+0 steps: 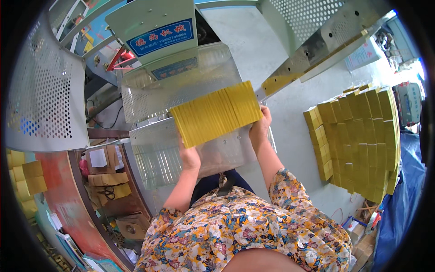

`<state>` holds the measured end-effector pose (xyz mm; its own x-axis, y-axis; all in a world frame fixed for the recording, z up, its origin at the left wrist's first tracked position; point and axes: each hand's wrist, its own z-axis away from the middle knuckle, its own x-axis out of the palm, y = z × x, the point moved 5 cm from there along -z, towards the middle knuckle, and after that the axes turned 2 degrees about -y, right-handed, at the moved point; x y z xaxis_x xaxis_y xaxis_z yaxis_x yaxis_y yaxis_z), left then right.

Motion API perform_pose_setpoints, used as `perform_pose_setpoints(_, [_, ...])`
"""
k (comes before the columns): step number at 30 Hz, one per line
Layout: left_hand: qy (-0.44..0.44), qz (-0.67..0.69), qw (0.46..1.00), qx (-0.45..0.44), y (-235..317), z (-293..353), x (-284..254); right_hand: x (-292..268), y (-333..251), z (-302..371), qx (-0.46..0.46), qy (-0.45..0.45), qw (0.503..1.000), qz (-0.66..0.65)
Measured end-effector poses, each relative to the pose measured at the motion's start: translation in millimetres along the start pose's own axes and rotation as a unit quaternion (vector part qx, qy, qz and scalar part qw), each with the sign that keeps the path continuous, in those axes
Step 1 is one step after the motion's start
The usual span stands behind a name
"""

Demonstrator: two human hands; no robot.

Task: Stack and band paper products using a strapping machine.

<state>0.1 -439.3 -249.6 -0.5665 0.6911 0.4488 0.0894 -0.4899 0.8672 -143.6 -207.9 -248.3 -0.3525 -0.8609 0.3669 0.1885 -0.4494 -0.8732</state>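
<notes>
A long block of thin yellow sheets, probably paper pressed edge to edge, is held level between my two hands. My left hand grips its left end from below, with the fingers partly hidden behind the block. At the other end, my right hand clasps the lower right corner, its fingertips out of sight. Under the block is the shiny metal tray of a machine. A grey machine panel with a blue label rises beyond it, above a clear, glossy cover.
A tall stack of yellow bundles stands on the floor at the right, beside a blue tarp. A perforated metal guard is at the left; a steel rail slants at upper right. Scissors lie on a shelf at lower left.
</notes>
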Motion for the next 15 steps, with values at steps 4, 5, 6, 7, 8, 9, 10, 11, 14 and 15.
perform_pose_setpoints(4, [0.005,-0.106,0.994,0.028,-14.5,-22.5,1.8,-11.8,-8.1,-9.2,-0.006,0.027,0.999,0.018])
perform_pose_setpoints(5, [0.001,-0.106,0.994,0.027,-15.1,-24.6,1.2,-17.3,-8.8,-10.6,-0.001,0.024,0.998,0.054])
perform_pose_setpoints(6, [-0.030,-0.061,0.997,0.022,-7.1,-24.0,12.1,-28.4,-15.2,-6.5,-0.004,0.032,0.998,0.055])
perform_pose_setpoints(7, [-0.054,-0.017,0.998,0.024,1.2,-24.1,14.7,-26.4,-36.8,9.2,-0.103,0.010,0.984,0.147])
perform_pose_setpoints(8, [-0.064,-0.003,0.998,0.022,2.6,-25.5,8.1,-20.9,-57.2,27.7,-0.201,-0.012,0.951,0.236])
perform_pose_setpoints(9, [-0.054,-0.005,0.998,0.030,1.6,-27.5,-6.6,-9.8,-73.3,45.9,-0.198,-0.025,0.952,0.234])
perform_pose_setpoints(10, [-0.047,-0.073,0.994,0.072,-1.9,-28.9,-20.3,13.9,-104.3,73.1,-0.304,-0.111,0.893,0.313])
perform_pose_setpoints(11, [-0.047,-0.144,0.983,0.105,-3.4,-25.8,-28.7,33.7,-131.2,101.4,-0.401,-0.186,0.811,0.384])
perform_pose_setpoints(14, [-0.068,-0.067,0.994,0.049,0.7,-29.9,-28.0,95.9,-164.1,118.0,-0.506,-0.275,0.664,0.477])
perform_pose_setpoints(15, [-0.080,-0.088,0.992,0.049,1.5,-31.1,-23.9,105.4,-148.4,100.9,-0.477,-0.298,0.610,0.557])
